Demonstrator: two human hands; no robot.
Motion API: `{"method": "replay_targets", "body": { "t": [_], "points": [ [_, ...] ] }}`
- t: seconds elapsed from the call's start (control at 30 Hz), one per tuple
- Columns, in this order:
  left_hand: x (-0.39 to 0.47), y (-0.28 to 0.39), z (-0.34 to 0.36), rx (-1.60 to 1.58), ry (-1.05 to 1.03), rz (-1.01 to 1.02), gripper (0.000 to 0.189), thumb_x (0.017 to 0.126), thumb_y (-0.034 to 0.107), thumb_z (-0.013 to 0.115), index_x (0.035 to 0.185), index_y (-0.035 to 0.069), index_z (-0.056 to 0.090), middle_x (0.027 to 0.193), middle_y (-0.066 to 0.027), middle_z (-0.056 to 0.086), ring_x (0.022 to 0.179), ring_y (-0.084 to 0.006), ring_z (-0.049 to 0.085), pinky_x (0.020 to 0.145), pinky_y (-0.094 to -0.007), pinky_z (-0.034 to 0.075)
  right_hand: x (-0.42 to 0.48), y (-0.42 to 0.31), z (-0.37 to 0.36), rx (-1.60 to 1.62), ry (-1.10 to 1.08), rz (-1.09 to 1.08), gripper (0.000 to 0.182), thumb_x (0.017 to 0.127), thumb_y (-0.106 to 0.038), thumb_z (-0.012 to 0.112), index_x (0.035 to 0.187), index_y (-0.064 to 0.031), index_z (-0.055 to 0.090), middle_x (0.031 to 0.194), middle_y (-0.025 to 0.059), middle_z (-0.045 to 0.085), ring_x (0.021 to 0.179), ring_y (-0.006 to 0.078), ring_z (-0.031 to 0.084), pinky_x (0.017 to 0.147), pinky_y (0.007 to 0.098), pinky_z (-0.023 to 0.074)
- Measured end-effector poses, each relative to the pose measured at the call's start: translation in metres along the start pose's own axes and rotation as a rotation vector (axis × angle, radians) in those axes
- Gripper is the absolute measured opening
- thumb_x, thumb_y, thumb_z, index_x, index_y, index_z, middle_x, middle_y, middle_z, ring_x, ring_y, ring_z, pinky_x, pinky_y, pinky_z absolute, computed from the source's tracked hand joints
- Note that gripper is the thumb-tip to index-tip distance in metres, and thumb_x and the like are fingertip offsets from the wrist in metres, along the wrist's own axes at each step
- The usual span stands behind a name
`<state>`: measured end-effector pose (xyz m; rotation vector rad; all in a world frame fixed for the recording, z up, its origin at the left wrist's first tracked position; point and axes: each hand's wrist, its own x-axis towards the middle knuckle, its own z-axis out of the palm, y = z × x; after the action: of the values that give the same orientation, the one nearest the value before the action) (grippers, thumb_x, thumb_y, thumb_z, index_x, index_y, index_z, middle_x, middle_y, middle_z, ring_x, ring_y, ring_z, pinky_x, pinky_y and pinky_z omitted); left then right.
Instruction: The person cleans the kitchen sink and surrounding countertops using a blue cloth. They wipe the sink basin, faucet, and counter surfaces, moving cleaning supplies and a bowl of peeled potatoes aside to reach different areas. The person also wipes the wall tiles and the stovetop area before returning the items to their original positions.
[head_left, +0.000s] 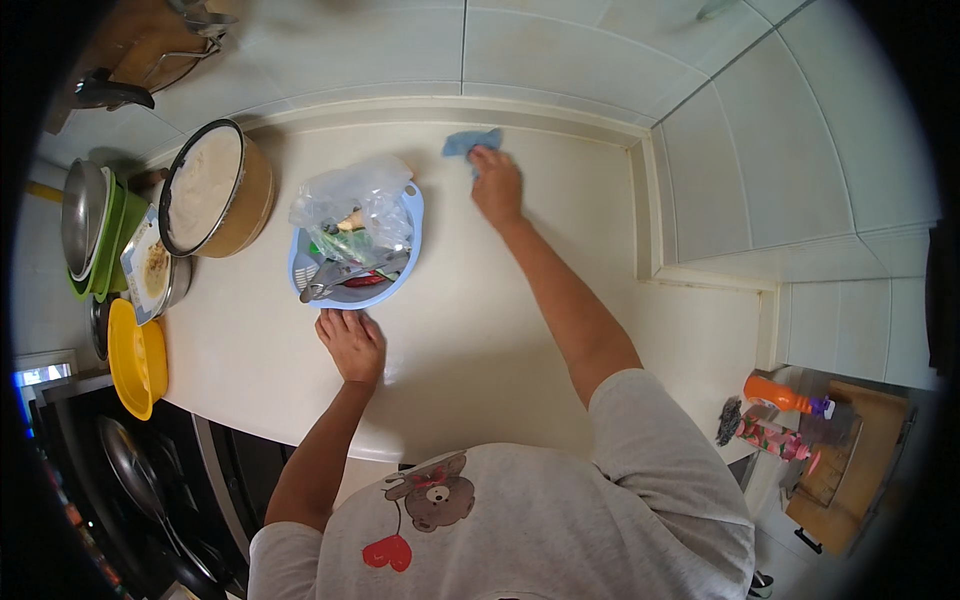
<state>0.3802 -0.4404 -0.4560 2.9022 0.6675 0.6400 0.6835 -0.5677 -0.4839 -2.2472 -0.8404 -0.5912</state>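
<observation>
At the back of the pale countertop (450, 352), my right hand (497, 187) holds a blue cloth (471, 140) down on the surface, with much of it spread ahead of the fingers. My left hand (352, 346) lies palm down on the counter and holds nothing. Its fingertips are at the near rim of a light blue plastic basket (417, 225). Inside the basket are a clear plastic bag (360, 187), a metal utensil (319, 289) and something red (364, 280). The bag hides part of the contents.
To the left stand a large lidless pot (259, 187), a patterned plate (154, 270), green basins (120, 240) and a yellow basin (139, 360). A black stove (82, 442) lies lower left. An orange bottle (776, 392) and a scourer (728, 420) sit at right. Tiled walls (570, 37) border the counter.
</observation>
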Motion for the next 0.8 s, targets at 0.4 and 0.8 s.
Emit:
{"method": "replay_targets", "body": {
  "t": [0.4,0.8],
  "points": [
    [-0.005,-0.009,-0.001,-0.170,0.053,-0.030,0.043,0.077,0.022,0.058,0.108,-0.006,0.048,0.116,-0.0219,0.046,0.116,-0.0373,0.037,0.098,-0.0487,0.026,-0.119,-0.112,-0.084,0.206,-0.264,-0.016,0.034,0.067,0.006,0.055,0.100,0.0005,0.061,0.108,0.0101,0.057,0.102,0.0293,0.051,0.087,0.0390,0.0411],
    [0.040,-0.010,-0.037,-1.502,-0.288,-1.142,0.040,0.088,0.031,0.055,0.112,0.000,0.047,0.103,-0.0091,0.051,0.090,-0.0203,0.051,0.078,-0.0349,0.047,-0.243,-0.192,-0.146,0.658,-0.470,0.001,0.035,0.065,0.010,0.049,0.093,-0.0064,0.062,0.106,0.0085,0.059,0.101,0.0291,0.054,0.087,0.0381,0.0445]
  ]
}}
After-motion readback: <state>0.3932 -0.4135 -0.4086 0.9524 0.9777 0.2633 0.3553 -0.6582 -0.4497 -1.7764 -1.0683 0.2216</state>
